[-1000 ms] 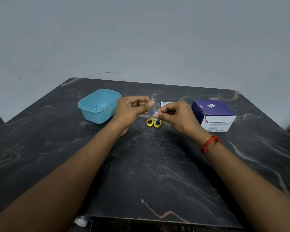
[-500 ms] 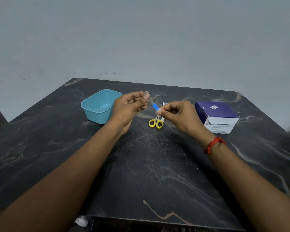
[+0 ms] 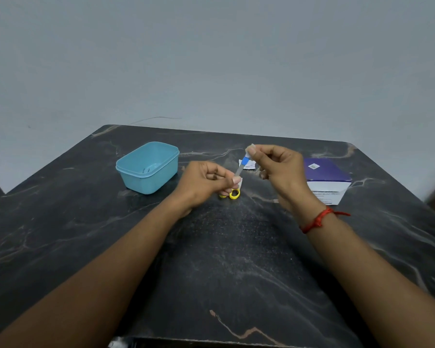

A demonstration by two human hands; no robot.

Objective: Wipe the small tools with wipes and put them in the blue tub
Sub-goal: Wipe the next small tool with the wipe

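My right hand (image 3: 278,169) pinches the upper end of a slim tool with a blue band (image 3: 244,162), held tilted in the air. My left hand (image 3: 206,183) is closed around its lower tip through what looks like a small white wipe (image 3: 239,182). From the left hand, yellow-handled scissors (image 3: 232,194) lie on the dark table (image 3: 236,259) just beside it at 4 o'clock, partly hidden. The blue tub (image 3: 148,167) stands well apart at 10 o'clock, something pale lying inside. A torn sachet (image 3: 248,166) and a purple box (image 3: 329,179) lie toward 2 o'clock. I judge the risk is slippage: both grips are fingertip-thin, so a hard pull along the damp shaft could flick the tool loose onto the table.
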